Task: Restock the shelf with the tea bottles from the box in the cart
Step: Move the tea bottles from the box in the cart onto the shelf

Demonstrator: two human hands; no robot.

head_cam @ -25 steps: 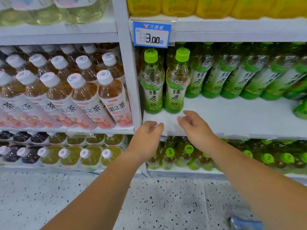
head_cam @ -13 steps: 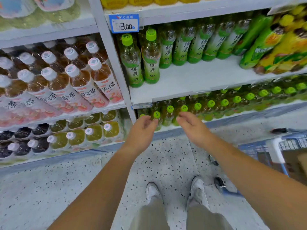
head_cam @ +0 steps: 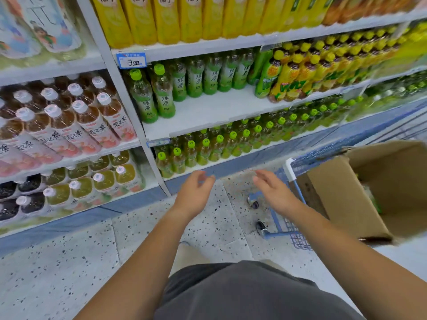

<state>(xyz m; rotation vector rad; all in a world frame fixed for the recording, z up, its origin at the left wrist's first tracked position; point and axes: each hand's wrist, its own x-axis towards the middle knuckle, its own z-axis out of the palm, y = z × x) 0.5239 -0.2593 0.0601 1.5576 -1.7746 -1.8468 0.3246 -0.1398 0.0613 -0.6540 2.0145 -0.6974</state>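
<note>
1. My left hand [head_cam: 195,192] hangs over the floor with nothing in it, fingers loosely curled and parted, pointing toward 12 o'clock.
2. My right hand [head_cam: 273,192] is just as empty, palm turned inward and fingers spread loosely, beside the left one but apart from it.
3. Below both hands lies the pale speckled terrazzo floor [head_cam: 69,269]; my dark grey shorts [head_cam: 242,292] fill the 6 o'clock edge.
4. At 3 o'clock from the right hand stands the blue wire shopping cart [head_cam: 290,169], its castor wheels [head_cam: 261,227] on the floor under my right forearm.
5. In the cart sits the open brown cardboard box [head_cam: 342,195], flaps up; only a blurred sliver of green shows inside, so I cannot count what it holds.
6. At 12 o'clock is the white metal shelf [head_cam: 221,109], mostly bare at the front.
7. Two green-capped green tea bottles [head_cam: 152,95] stand upright at its left front edge, touching each other; more of them line the back.
8. A blue-framed price tag reading 3.00 [head_cam: 131,61] hangs above them.
9. At 9 o'clock are white-capped amber fruit tea bottles [head_cam: 92,116]; at 1 o'clock, yellow-capped lemon tea bottles [head_cam: 298,72].
</note>
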